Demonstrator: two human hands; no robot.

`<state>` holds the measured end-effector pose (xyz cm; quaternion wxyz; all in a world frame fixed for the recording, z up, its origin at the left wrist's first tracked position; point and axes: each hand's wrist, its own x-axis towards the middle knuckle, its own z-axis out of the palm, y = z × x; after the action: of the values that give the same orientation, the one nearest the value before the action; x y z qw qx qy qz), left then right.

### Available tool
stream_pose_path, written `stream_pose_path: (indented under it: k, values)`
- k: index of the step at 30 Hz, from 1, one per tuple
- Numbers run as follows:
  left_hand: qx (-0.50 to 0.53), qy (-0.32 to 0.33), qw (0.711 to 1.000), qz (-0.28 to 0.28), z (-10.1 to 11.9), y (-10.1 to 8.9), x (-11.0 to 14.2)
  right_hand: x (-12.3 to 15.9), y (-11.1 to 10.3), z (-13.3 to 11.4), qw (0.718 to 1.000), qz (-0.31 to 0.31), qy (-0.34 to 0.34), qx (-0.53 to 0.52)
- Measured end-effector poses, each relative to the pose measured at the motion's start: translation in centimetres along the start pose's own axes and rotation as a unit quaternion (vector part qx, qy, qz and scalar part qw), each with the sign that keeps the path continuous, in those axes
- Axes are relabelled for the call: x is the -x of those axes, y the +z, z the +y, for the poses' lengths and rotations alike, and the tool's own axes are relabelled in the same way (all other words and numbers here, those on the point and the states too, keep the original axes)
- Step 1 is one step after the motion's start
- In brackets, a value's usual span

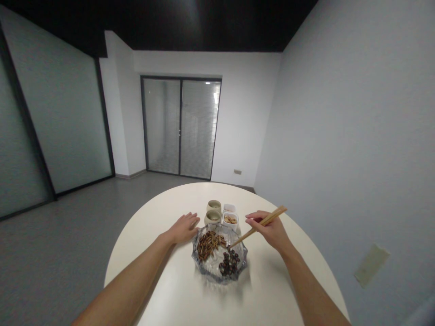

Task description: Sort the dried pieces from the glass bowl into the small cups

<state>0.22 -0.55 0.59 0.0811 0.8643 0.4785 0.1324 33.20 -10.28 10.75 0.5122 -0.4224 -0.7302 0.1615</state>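
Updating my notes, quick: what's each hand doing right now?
Left hand: open, empty.
Right hand: closed, holding wooden chopsticks.

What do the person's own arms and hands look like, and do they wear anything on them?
The left forearm and right forearm are bare, with no sleeve, cable or marking in view. The left hand and right hand are also bare and slender, with no glove, ring, watch or bracelet showing.
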Motion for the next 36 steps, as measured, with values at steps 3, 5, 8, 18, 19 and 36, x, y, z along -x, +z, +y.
stream_pose_path:
  k: [3,5,8,18,19,36]
  values:
    - [0.003,0.001,1.000,0.005,0.0,0.0,0.0,0.0,0.0,0.1,1.000,-0.005,0.016,0.009]
    - [0.005,-0.003,1.000,0.003,0.1,0.0,0.0,0.0,0.1,0.1,1.000,-0.014,0.023,0.007]
    - [0.005,-0.007,1.000,-0.003,0.3,-0.3,0.1,-0.1,0.1,-0.2,0.999,-0.028,0.036,0.003]
    - [0.001,-0.006,1.000,-0.005,0.4,-0.4,0.1,0.3,-0.2,-1.1,0.989,-0.131,0.038,0.065]
    - [0.001,-0.006,1.000,-0.006,0.5,-0.5,0.1,0.4,-0.1,-1.2,0.989,-0.134,0.036,0.061]
    - [-0.001,-0.008,1.000,-0.011,0.3,-0.4,0.0,0.4,0.2,-1.2,0.990,-0.140,-0.010,0.005]
